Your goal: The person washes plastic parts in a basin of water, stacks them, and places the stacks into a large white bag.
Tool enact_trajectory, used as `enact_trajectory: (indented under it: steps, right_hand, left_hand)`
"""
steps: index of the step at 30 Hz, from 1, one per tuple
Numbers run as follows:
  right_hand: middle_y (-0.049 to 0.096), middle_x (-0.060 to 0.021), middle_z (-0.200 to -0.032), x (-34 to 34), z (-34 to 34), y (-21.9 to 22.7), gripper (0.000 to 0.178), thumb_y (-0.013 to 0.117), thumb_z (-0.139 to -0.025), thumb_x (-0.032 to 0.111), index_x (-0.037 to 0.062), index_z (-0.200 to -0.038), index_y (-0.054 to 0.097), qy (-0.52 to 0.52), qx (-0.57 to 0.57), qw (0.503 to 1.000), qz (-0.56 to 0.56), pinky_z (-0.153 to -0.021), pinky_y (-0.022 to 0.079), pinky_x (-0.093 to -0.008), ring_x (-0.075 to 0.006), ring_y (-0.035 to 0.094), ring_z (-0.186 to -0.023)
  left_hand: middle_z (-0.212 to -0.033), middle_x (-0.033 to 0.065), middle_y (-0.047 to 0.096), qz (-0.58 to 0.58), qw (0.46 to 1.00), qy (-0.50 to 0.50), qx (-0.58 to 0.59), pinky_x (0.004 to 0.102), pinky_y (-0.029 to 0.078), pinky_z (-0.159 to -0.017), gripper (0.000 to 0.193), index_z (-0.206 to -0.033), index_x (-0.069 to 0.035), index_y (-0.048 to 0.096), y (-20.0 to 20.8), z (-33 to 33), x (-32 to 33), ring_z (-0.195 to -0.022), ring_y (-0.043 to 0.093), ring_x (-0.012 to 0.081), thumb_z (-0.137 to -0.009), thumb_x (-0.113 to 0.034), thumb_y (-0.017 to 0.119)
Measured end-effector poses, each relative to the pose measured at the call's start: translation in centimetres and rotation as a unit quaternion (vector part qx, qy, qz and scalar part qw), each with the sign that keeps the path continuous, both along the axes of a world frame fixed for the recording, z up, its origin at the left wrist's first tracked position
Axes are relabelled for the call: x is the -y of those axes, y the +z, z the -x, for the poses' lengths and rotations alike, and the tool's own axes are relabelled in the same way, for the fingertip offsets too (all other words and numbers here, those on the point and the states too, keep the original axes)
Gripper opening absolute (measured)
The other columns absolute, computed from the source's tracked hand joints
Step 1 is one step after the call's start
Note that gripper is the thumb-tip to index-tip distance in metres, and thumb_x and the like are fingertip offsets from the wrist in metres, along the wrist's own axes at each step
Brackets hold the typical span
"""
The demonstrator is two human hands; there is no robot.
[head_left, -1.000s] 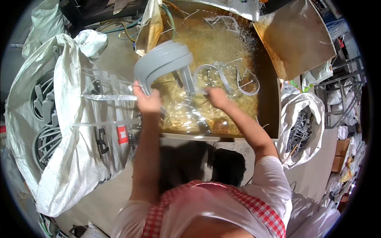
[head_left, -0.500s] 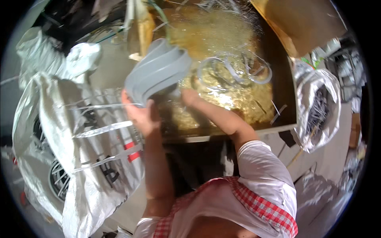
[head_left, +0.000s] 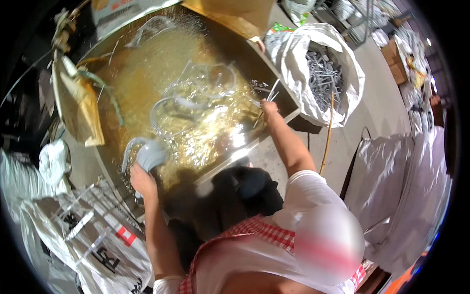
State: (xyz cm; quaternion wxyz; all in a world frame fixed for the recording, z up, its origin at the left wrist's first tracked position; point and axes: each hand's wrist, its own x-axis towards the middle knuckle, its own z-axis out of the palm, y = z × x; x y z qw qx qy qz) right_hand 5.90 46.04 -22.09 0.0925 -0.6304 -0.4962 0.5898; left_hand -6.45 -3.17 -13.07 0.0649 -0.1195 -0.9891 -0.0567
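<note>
My left hand (head_left: 143,180) is closed on a grey plastic piece (head_left: 152,154) with rounded ribs, at the near left of a wide metal tub (head_left: 286,100) of cloudy yellowish water (head_left: 147,93). The piece is smeared by motion, and its lower part cannot be made out. Over by the tub's right corner, my right hand (head_left: 268,106) has its fingers closed around thin pale plastic strips (head_left: 274,90) that stick out above it. Clear loops of strip (head_left: 169,115) float between my hands.
A white sack (head_left: 352,78) of grey plastic scraps (head_left: 323,81) stands right of the tub, a thin stick (head_left: 327,132) leaning there. Large white sacks (head_left: 44,220) crowd the left. Cardboard (head_left: 230,14) rises at the far edge. More bulky sacks (head_left: 387,186) stand at the right.
The view has swung to the right. My left hand has brought the grey piece lower, against the water. My right hand has left the piece for the tub's right corner and now grips strips.
</note>
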Motion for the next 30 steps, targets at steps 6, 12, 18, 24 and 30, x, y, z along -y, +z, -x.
enact_trajectory:
  steps: [6, 12, 18, 24, 30]
  right_hand:
    - [0.06, -0.0145, -0.081, 3.3, 0.2, 0.7, 0.027, 0.054, -0.084, 0.024, -0.0024, -0.09, 0.061, -0.023, 0.005, 1.0, -0.011, -0.06, 0.046, -0.0365, -0.0231, 0.056, -0.071]
    - [0.056, -0.0067, -0.068, 3.5, -4.4, 11.6, 0.032, 0.048, -0.089, 0.032, 0.0024, -0.091, 0.06, -0.013, -0.159, 0.921, -0.355, -0.051, 0.041, -0.0284, -0.0144, 0.051, -0.056]
    - [0.057, -0.0102, -0.081, -15.4, -10.4, 19.9, 0.041, 0.058, -0.082, 0.036, 0.0016, -0.105, 0.055, -0.031, -0.089, 0.882, -0.462, -0.066, 0.043, -0.0327, -0.0176, 0.054, -0.074]
    - [0.041, -0.0259, -0.127, -23.1, -21.6, 16.0, 0.086, 0.071, -0.063, 0.044, -0.0049, -0.126, 0.039, 0.003, -0.025, 0.864, -0.503, -0.099, 0.032, -0.0381, -0.0349, 0.039, -0.12]
    - [0.036, -0.0246, -0.132, -10.3, -37.4, 4.4, 0.09, 0.069, -0.067, 0.049, -0.0071, -0.128, 0.032, 0.057, 0.379, 0.897, -0.22, -0.098, 0.035, -0.0397, -0.0343, 0.037, -0.122]
  left_hand:
    - [-0.11, 0.0166, 0.047, 0.07, 0.983, -0.007, 0.169, 0.0418, 0.037, -0.089, 0.072, -0.124, -0.005, 0.035, -3.1, -2.5, 1.7, -0.103, 0.047, 0.0339, -0.063, -0.015, 0.072]
    - [-0.134, 0.0175, 0.032, 0.087, 0.97, -0.003, 0.226, 0.0438, 0.029, -0.099, 0.089, -0.135, -0.009, 0.025, 1.5, -3.0, -3.4, -0.12, 0.033, 0.0361, -0.063, -0.03, 0.074]
    - [-0.134, 0.0202, 0.032, -0.094, 0.981, -0.103, 0.131, 0.0406, 0.028, -0.101, 0.064, -0.124, -0.001, 0.042, 5.5, -1.9, -7.1, -0.121, 0.033, 0.0376, -0.069, -0.018, 0.069]
    - [-0.135, 0.0214, 0.032, -0.135, 0.966, -0.133, 0.177, 0.0382, 0.027, -0.102, 0.06, -0.121, 0.002, 0.044, 9.2, -4.6, -9.0, -0.123, 0.032, 0.0356, -0.07, -0.018, 0.067]
    - [-0.131, 0.0222, 0.037, -0.157, 0.949, -0.108, 0.25, 0.0353, 0.028, -0.101, 0.057, -0.12, 0.003, 0.046, 8.4, -6.7, -5.3, -0.122, 0.035, 0.034, -0.071, -0.02, 0.066]
